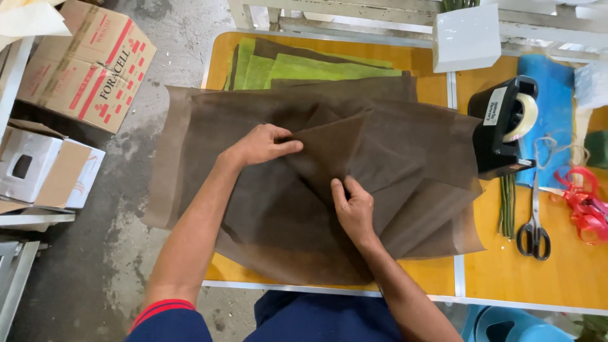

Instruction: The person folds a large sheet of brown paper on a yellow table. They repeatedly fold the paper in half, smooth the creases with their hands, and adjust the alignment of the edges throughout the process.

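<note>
Brown sheets of thin, mesh-like wrapping fabric [405,152] lay spread in overlapping layers across the yellow wooden tabletop [506,272], their left edge hanging past the table's side. The left hand [263,144] was closed on a raised fold near the middle of the sheets, thumb and fingers pinched together on the cloth. The right hand [353,206] pinched the same fold lower down, fingertips pressed on the fabric, so that creases fanned out from between both hands. Beyond the brown layers, green sheets of the same kind [297,66] lay flat at the table's far edge. To the right stood a black tape dispenser with a clear roll [503,123], touching the brown fabric's corner. Nearby lay black-handled scissors [533,221], green stems [506,206], red curling ribbon [586,202] and a blue cloth [551,95]. Cardboard boxes [85,63] sat on the concrete floor to the left.
</note>
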